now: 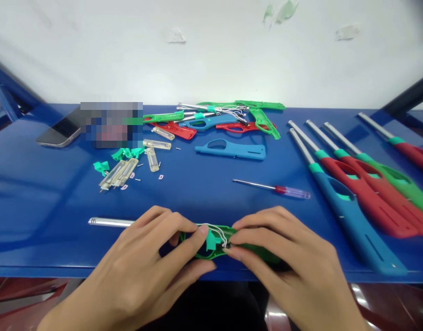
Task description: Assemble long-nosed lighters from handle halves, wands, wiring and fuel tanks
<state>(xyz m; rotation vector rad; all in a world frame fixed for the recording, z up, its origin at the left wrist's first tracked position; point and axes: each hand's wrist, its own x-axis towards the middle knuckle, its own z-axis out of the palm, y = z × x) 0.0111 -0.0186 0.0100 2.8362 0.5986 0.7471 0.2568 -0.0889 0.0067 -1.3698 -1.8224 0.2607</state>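
In front of me at the table's front edge lies an opened green lighter casing [228,228], with a silver metal tube [110,223] sticking out to the left. My left hand [139,262] is closed around its left part, the thumb and index finger by a teal trigger [213,241]. Two thin white wires [216,228] curve over the inside. My right hand [287,253] is closed at the casing's right part, its thumb and fingertips pinched together where the wires end. A small dark piece shows at those fingertips, and the palm hides the handle's end.
Assembled lighters [349,207] lie along the right. A screwdriver [273,188] rests ahead, behind it a blue casing half [232,150] and a pile of casings and tubes [211,119]. Clear fuel tanks [120,174], teal parts [101,167] and a phone [61,128] are left.
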